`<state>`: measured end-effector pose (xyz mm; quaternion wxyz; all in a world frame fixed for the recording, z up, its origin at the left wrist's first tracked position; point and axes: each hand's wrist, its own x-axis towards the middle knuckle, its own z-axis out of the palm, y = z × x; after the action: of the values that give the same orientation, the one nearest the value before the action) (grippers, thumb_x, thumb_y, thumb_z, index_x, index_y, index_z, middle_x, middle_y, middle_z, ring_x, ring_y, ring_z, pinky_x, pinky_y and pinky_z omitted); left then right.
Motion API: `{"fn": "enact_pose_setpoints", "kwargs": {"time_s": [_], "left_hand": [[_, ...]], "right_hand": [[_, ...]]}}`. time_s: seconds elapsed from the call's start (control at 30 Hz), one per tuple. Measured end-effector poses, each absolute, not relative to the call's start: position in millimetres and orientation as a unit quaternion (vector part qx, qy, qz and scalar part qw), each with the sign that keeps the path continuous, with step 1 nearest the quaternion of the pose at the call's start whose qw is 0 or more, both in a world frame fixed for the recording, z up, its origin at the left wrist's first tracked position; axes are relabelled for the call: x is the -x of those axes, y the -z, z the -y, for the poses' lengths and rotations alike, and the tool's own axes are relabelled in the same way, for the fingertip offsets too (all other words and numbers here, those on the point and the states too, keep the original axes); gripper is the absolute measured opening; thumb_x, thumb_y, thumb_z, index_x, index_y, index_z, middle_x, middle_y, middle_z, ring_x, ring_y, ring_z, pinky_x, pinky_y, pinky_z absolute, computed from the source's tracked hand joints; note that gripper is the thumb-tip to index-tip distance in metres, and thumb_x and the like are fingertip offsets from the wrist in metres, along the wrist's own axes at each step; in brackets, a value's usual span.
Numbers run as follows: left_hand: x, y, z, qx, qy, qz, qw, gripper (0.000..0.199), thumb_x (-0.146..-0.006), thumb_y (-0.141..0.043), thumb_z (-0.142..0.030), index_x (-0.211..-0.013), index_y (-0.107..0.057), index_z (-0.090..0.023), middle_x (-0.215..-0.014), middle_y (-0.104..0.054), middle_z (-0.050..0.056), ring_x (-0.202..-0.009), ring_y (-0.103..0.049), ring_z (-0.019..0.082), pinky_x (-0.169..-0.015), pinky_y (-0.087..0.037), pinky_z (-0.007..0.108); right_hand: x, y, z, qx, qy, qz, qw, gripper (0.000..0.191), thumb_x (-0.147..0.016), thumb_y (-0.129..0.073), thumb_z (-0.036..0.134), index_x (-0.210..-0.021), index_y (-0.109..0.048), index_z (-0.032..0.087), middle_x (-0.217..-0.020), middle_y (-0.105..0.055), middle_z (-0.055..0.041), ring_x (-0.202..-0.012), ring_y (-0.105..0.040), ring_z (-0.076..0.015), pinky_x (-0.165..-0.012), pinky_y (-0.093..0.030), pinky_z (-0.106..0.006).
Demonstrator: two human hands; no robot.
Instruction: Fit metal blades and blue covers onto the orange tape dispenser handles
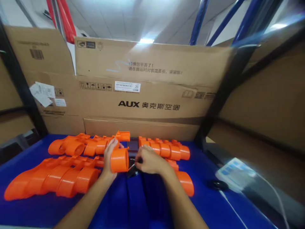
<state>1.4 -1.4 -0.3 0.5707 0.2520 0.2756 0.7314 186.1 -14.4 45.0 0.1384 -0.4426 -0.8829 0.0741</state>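
Note:
My left hand (pixel 110 157) is wrapped round an orange plastic part (pixel 119 160), a short wide tube with a smaller piece at its far end, held up off the surface. Just to its right, my right hand (pixel 149 159) is closed in a pinch. At its fingertips is a small dark, shiny object (pixel 132 171); whether the fingers grip it is unclear. Behind the hands lies a dark flat box (pixel 132 144). An orange part (pixel 185 183) lies on the surface to the right, partly hidden by my right forearm.
Nested orange parts (pixel 63 178) lie in rows on the blue surface (pixel 30 213) to the left, with another row (pixel 170 150) at back right. A cardboard wall (pixel 147 95) closes off the back. At right sit a white device (pixel 235 173) with a cable and a dark round object (pixel 218 184).

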Motion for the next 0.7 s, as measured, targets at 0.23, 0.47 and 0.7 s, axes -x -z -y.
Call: {"fn": "enact_pose_setpoints", "kwargs": {"time_s": [0.23,0.47,0.7], "left_hand": [[-2.3,-3.0,3.0,-0.247,-0.737,-0.272,0.568,0.039,-0.068,-0.082,-0.041,-0.091,-0.061,-0.018,-0.070,-0.065,-0.003,-0.054,-0.059,0.010,-0.059,-0.049,0.024],[-2.5,-4.6,3.7,-0.252,-0.737,-0.272,0.565,0.038,-0.068,-0.081,-0.043,-0.087,-0.059,-0.018,-0.069,-0.064,-0.003,-0.055,-0.060,0.011,-0.058,-0.049,0.024],[-2.6,-6.4,4.9,-0.243,-0.737,-0.269,0.570,0.040,-0.067,-0.082,-0.043,-0.088,-0.060,-0.018,-0.069,-0.065,-0.002,-0.055,-0.060,0.011,-0.058,-0.050,0.023]], "right_hand": [[-188.3,-45.6,14.3,0.440,-0.089,0.878,0.167,0.012,-0.074,-0.067,0.018,-0.078,-0.078,0.021,-0.083,-0.071,-0.0059,-0.090,-0.058,-0.0228,-0.079,-0.042,-0.028],[-188.8,-42.5,13.1,0.430,-0.094,0.879,0.185,0.013,-0.074,-0.066,0.016,-0.076,-0.078,0.021,-0.079,-0.071,-0.0048,-0.087,-0.059,-0.0222,-0.078,-0.042,-0.029],[-194.1,-41.9,10.0,0.412,-0.113,0.880,0.207,0.011,-0.073,-0.066,0.013,-0.075,-0.074,0.021,-0.076,-0.069,-0.0026,-0.083,-0.059,-0.0201,-0.074,-0.042,-0.027]]}}
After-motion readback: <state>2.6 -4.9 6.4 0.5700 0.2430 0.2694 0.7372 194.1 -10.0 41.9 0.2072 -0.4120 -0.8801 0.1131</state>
